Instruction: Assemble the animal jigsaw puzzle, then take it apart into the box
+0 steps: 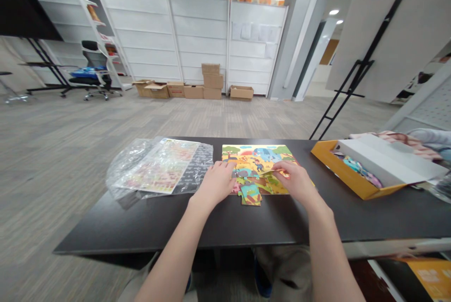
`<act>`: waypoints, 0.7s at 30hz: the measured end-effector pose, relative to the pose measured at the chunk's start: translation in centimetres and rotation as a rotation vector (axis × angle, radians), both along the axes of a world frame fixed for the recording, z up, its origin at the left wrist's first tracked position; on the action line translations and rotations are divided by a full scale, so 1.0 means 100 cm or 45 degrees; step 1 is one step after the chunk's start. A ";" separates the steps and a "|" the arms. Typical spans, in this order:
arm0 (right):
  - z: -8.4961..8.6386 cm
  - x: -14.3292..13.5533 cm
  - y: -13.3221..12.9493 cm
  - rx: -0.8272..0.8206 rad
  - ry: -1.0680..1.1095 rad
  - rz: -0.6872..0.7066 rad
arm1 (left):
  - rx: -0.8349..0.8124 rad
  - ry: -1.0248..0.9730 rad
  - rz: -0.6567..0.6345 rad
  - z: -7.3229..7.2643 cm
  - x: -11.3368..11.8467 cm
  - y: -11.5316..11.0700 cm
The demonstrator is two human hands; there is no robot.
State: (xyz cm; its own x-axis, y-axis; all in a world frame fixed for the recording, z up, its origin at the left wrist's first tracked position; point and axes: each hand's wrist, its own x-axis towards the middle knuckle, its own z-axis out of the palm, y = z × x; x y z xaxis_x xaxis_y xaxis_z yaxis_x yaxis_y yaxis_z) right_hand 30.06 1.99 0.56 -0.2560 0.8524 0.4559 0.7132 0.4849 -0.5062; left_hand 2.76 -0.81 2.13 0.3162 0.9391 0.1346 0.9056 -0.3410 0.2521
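A colourful animal jigsaw puzzle (243, 151) lies on the black table in front of me. My left hand (218, 181) rests at its left edge, fingers stretched out over the pieces and gripping nothing that I can see. At the right side, my right hand (294, 179) pinches a thin puzzle piece (268, 172) between thumb and fingers, tilted just above the picture. Loose pieces overlap near the lower left of the puzzle; one, a blue-green piece (251, 194), sticks out past the front edge. My fingers hide parts of both sides of the puzzle.
Left of the puzzle, a clear plastic bag (132, 163) partly covers a printed sheet (162, 166). An opened yellow box (366, 189) with colourful pieces inside stands on the right of the table (169, 227). Folded cloth (394, 144) lies behind it.
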 end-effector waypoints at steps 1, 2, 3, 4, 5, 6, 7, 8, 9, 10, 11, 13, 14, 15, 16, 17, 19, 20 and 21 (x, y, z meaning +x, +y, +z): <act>0.001 0.000 0.000 0.012 -0.009 -0.020 | 0.003 -0.011 0.012 -0.002 0.000 0.003; 0.002 0.001 0.001 0.027 -0.022 -0.048 | -0.003 -0.024 0.017 -0.005 0.000 0.006; 0.002 0.002 0.001 0.043 -0.040 -0.082 | -0.013 -0.038 0.010 -0.007 0.000 0.009; 0.002 0.004 0.001 0.057 -0.060 -0.120 | -0.023 -0.053 -0.009 -0.008 0.000 0.012; 0.002 0.006 0.002 0.067 -0.081 -0.162 | -0.031 -0.066 -0.033 -0.009 0.000 0.014; 0.002 0.009 0.002 0.068 -0.096 -0.204 | -0.037 -0.075 -0.057 -0.010 0.000 0.017; 0.002 0.012 0.002 0.055 -0.106 -0.240 | -0.042 -0.079 -0.078 -0.010 0.000 0.019; 0.002 0.015 0.001 0.028 -0.110 -0.262 | -0.045 -0.075 -0.093 -0.010 0.000 0.021; 0.002 0.017 0.001 -0.006 -0.113 -0.269 | -0.046 -0.064 -0.106 -0.009 -0.001 0.023; 0.002 0.020 0.000 -0.038 -0.114 -0.266 | -0.047 -0.047 -0.121 -0.009 -0.001 0.025; 0.003 0.022 -0.001 -0.063 -0.113 -0.261 | -0.045 -0.031 -0.140 -0.008 -0.002 0.027; 0.004 0.025 -0.002 -0.087 -0.107 -0.268 | -0.040 -0.014 -0.177 -0.006 -0.005 0.031; 0.005 0.026 -0.003 -0.088 -0.102 -0.279 | -0.042 -0.020 -0.190 -0.006 -0.006 0.033; 0.006 0.025 -0.004 -0.086 -0.095 -0.291 | -0.048 -0.037 -0.200 -0.005 -0.007 0.034; 0.006 0.025 -0.004 -0.082 -0.088 -0.298 | -0.056 -0.061 -0.207 -0.005 -0.009 0.036; 0.006 0.024 -0.004 -0.075 -0.081 -0.297 | -0.065 -0.087 -0.214 -0.005 -0.010 0.037; 0.005 0.021 -0.004 -0.057 -0.071 -0.279 | -0.083 -0.135 -0.223 -0.005 -0.011 0.038; 0.005 0.021 -0.004 -0.052 -0.068 -0.269 | -0.091 -0.152 -0.218 -0.005 -0.012 0.038; 0.004 0.020 -0.004 -0.053 -0.066 -0.260 | -0.096 -0.163 -0.205 -0.005 -0.012 0.038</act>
